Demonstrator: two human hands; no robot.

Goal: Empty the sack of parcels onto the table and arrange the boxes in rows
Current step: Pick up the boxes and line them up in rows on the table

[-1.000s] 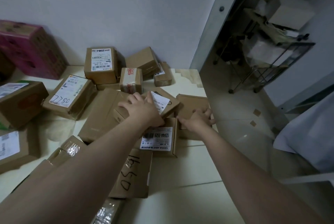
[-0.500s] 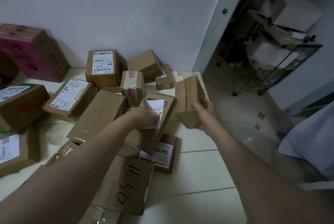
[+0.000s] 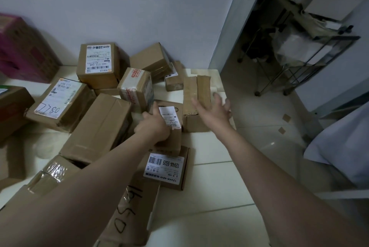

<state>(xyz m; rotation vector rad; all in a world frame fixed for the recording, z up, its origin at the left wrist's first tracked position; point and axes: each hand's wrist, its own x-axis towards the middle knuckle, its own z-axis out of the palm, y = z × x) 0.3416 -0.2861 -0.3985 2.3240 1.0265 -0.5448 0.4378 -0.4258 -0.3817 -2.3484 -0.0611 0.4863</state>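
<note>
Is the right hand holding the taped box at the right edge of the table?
No, the right hand is open with its fingers spread, not curled round the taped box.

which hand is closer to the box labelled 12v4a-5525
Left. The left hand grips a small box just beyond the 12V4A-5525 box; the right hand is farther right, at a taped box.
</note>
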